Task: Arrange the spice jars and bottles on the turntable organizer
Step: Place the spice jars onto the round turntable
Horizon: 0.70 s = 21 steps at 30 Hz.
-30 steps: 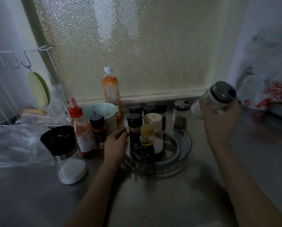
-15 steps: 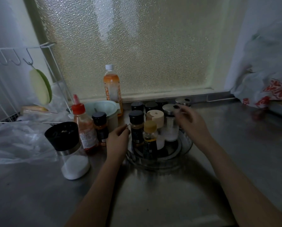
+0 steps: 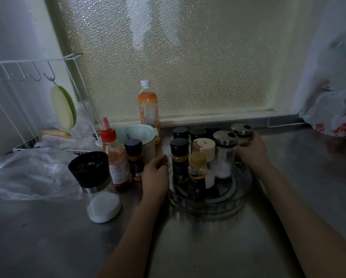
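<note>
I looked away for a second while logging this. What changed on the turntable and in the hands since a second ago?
The steel-capped salt jar, then held up in the right hand, now stands on the turntable beside the wooden-capped jar. The right hand let it go and moved back to the steel-capped jar behind, its fingers around it. The left hand stayed at the turntable's left rim; the bottles off the turntable did not move.
</note>
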Each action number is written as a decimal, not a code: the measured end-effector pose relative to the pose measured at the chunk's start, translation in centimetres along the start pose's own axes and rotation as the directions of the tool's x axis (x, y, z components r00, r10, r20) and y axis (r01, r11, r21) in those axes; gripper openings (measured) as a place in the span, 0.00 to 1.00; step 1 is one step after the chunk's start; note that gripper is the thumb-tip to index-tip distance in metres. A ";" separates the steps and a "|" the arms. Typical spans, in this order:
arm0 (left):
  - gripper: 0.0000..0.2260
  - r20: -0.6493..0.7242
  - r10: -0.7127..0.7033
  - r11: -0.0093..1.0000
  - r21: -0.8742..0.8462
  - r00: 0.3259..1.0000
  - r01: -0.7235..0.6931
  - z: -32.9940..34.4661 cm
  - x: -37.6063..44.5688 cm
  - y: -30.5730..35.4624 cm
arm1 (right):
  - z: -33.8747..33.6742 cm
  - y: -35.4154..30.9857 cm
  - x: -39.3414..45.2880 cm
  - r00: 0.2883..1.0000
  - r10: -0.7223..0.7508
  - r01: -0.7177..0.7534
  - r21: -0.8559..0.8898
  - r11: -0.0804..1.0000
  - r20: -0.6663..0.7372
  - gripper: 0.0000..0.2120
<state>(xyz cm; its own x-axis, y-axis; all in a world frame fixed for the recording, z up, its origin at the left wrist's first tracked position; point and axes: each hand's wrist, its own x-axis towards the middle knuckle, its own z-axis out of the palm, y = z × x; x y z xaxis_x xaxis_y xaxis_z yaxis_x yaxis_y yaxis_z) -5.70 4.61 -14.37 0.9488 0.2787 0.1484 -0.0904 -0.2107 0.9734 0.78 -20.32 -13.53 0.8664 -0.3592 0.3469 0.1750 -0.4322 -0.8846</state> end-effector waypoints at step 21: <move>0.20 0.020 0.335 0.913 0.242 0.942 -0.329 1.3 -3.5 1.0 | -1.7 -4.9 -13.0 0.984 -0.175 0.171 0.086 0.981 0.039 0.18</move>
<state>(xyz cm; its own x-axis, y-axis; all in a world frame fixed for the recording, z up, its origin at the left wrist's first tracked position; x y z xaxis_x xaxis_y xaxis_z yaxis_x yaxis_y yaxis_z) -8.69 2.21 -14.09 0.8696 0.1738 0.4622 -0.3218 -0.5105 0.7974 -12.14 -14.97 -13.17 0.8400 -0.2456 0.4839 0.3603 -0.4144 -0.8358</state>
